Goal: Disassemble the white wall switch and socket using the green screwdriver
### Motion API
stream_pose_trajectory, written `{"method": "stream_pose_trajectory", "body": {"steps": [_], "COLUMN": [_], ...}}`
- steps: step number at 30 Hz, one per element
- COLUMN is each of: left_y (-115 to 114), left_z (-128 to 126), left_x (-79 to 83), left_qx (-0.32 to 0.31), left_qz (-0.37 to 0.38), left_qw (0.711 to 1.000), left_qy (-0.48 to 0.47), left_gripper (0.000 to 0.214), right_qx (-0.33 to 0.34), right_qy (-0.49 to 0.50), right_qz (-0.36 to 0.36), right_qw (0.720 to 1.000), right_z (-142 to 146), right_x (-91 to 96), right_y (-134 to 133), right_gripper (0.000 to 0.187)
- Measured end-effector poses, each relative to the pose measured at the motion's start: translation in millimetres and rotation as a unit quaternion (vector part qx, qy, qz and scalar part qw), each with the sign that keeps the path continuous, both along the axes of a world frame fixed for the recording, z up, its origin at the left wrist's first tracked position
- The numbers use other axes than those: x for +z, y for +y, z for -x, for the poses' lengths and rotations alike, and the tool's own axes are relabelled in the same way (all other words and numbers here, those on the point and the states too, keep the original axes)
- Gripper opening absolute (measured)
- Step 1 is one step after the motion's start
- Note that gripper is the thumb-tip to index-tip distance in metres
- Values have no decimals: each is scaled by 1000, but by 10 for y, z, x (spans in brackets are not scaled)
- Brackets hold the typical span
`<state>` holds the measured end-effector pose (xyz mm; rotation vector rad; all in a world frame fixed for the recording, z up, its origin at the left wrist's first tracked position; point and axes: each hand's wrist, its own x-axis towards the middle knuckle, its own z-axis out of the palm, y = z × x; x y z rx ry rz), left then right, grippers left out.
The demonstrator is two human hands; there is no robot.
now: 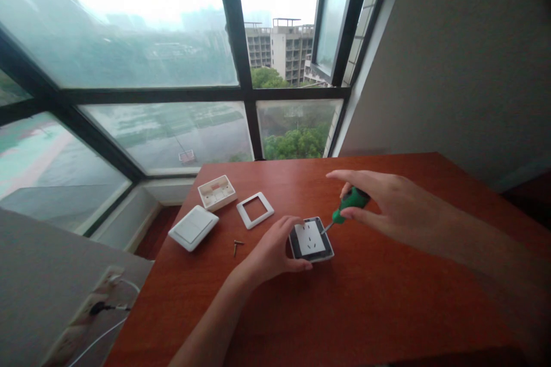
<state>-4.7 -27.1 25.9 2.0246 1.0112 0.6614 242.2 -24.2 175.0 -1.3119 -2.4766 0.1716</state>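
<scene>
A wall socket (310, 239) with a white face and dark surround lies on the reddish-brown table (379, 309). My left hand (279, 246) grips its left side, thumb at the near edge and fingers at the far edge. In my right hand (379, 198) is a screwdriver (353, 199) with a green and black handle, held between thumb and fingers. Its shaft slants down left, and the tip meets the right side of the socket. Left of my left hand lie two screws (236, 245) and a white square frame (255, 210).
A white switch (193, 228) and an open white mounting box (216, 192) sit near the table's left edge. Windows (172, 126) rise behind the table. Low on the left wall, a black plug (98, 308) and cables are in outlets.
</scene>
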Motion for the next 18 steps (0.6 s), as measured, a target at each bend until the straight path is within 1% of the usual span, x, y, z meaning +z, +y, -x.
{"method": "stream_pose_trajectory", "body": {"steps": [2,4,6,7,8,9,10,11,12,14,15,16,18], "left_y": [2,8,16,20,23,26,28,28,27,23,20,17,13], "left_z": [1,4,8,11,13,15,17,19,21,26,29,31,35], "left_x": [-14,-30,-42,-45,-46,-45,-44,-42,-42,-47,-53,-63,-88], "left_qx": [1,2,1,0,-1,-2,-2,-3,-4,-3,-1,3,13], "left_qz": [0,-2,-3,-4,-4,-5,-5,-6,-6,-6,-4,-1,5], "left_qw": [1000,1000,1000,1000,1000,1000,1000,1000,1000,1000,1000,1000,1000], "left_qy": [-2,-1,0,1,2,2,3,4,4,6,7,8,14], "left_gripper": [79,77,76,76,77,77,77,77,77,79,83,87,97], "right_qx": [-3,-34,-103,-142,-179,-204,-213,-204,-181,-112,-78,-47,4], "right_qy": [14,4,-46,-83,-120,-149,-163,-158,-137,-71,-35,-4,49], "right_qz": [9,-10,-47,-66,-82,-92,-95,-90,-82,-60,-45,-27,19], "right_qw": [1000,999,993,984,973,963,959,962,970,989,995,999,999], "right_z": [-8,32,97,129,155,173,182,181,171,130,104,79,41], "right_x": [-15,-29,-38,-39,-39,-39,-41,-44,-49,-62,-67,-69,-65], "right_y": [-16,-24,-18,-8,5,21,39,55,68,79,75,64,31], "right_gripper": [48,46,38,33,33,37,40,39,35,26,31,41,56]}}
